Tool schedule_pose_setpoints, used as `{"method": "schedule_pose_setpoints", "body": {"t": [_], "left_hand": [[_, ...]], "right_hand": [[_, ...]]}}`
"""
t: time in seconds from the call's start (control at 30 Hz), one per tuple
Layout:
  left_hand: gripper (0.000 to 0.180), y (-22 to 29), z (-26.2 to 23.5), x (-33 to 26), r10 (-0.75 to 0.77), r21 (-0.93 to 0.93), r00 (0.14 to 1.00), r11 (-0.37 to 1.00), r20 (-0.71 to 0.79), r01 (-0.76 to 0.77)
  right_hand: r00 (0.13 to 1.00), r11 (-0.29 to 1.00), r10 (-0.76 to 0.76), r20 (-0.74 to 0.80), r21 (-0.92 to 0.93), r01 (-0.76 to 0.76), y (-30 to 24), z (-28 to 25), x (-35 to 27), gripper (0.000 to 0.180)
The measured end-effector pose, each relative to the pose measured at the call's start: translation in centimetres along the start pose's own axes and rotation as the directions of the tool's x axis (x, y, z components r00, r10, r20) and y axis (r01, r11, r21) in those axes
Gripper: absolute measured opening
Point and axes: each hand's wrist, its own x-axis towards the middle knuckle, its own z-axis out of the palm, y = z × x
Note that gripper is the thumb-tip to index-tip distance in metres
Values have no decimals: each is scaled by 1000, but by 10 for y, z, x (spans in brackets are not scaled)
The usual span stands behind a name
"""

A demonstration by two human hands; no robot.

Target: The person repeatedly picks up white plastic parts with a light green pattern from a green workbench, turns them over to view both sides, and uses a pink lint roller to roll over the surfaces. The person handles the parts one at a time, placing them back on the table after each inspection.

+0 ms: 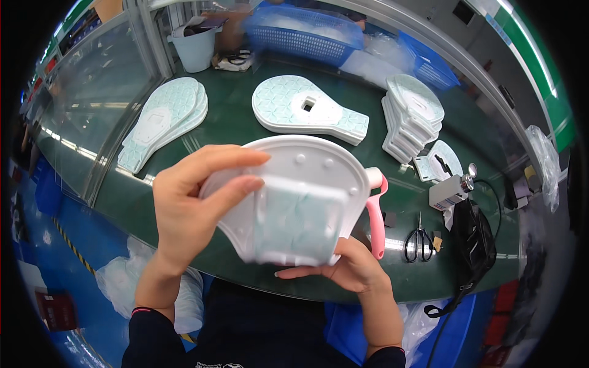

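Observation:
Above the near edge of the table, I hold up a white plastic panel with a rounded far end and small round bosses. A squarish part with a pale green pattern lies over its near portion, blurred; whether the two are joined I cannot tell. My left hand pinches at the left side, thumb and fingers around the edge. My right hand grips the near right corner from below, fingers partly hidden underneath. Just right of the panel lies a pink-handled roller.
Paddle-shaped patterned panels lie in stacks at left, centre and right. Black-handled scissors, a white bottle with a metal top and a black pouch sit at right. Blue baskets stand at the back.

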Motion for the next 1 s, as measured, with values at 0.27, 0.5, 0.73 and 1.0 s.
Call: {"method": "schedule_pose_setpoints", "body": {"t": [0.27,0.5,0.73,1.0], "left_hand": [[25,-48,-7,65,-279,-410,960,879,-27,244],[28,-146,-12,130,-274,-578,948,805,-161,135],[33,-221,26,153,-166,-187,947,975,-277,116],[77,-207,38,120,-463,2,885,886,-48,463]], "right_hand": [[999,618,-45,14,-785,39,-39,-11,18,53],[798,691,-574,-181,-629,355,-106,-59,55,43],[476,265,-866,-155,-949,173,-130,-125,116,58],[704,462,-615,-355,-886,-43,-105,-96,117,81]]}}
